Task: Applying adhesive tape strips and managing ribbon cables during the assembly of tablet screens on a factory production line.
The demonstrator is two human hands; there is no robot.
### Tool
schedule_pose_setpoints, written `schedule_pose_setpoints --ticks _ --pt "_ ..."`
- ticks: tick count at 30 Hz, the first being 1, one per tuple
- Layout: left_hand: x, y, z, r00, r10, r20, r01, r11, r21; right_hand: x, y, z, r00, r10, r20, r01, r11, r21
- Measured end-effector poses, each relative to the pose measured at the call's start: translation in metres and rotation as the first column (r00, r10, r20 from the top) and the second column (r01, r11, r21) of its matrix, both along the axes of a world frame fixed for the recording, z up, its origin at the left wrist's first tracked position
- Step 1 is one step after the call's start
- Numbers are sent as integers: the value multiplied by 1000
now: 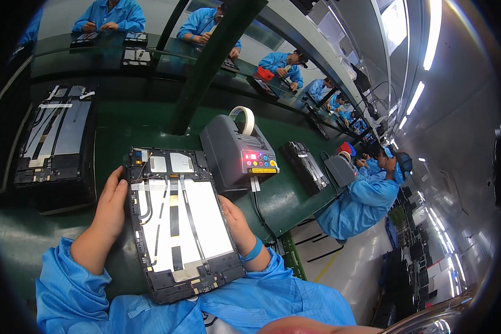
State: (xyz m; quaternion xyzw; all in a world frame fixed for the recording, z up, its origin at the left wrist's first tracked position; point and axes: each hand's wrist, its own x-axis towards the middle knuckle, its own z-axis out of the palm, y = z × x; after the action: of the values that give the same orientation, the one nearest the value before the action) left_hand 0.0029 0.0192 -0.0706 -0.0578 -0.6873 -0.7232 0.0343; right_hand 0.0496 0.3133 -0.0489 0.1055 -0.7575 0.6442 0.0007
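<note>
An opened tablet (186,225) with its inner parts showing is held between my two hands, tilted above the near edge of the bench. Bright silver battery plates, dark ribbon cables and a black frame make up its exposed side. My left hand (110,205) grips its left edge, with the fingers partly behind it. On the opposite edge, my right hand (236,225) holds on, its fingertips hidden by the tablet. A blue band circles my right wrist. Just beyond the tablet stands a grey tape dispenser (222,150) with a lit panel and a roll of pale tape (248,119) on top.
To the left is a tall stack of opened tablets (61,139); a smaller stack (306,167) lies right of the dispenser. A green post (206,72) rises from the green bench (133,119). A co-worker in blue (364,195) sits at right; several others work across the bench.
</note>
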Motion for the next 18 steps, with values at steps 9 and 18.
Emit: schedule_pose_setpoints --ticks 9,18 --pt "1 0 0 1000 -2 -6 2 1000 7 0 1 -2 1000 4 -12 -4 1000 -3" --pt "0 1 0 1000 -1 -4 2 1000 19 -1 2 -3 1000 16 -7 -16 1000 -3"
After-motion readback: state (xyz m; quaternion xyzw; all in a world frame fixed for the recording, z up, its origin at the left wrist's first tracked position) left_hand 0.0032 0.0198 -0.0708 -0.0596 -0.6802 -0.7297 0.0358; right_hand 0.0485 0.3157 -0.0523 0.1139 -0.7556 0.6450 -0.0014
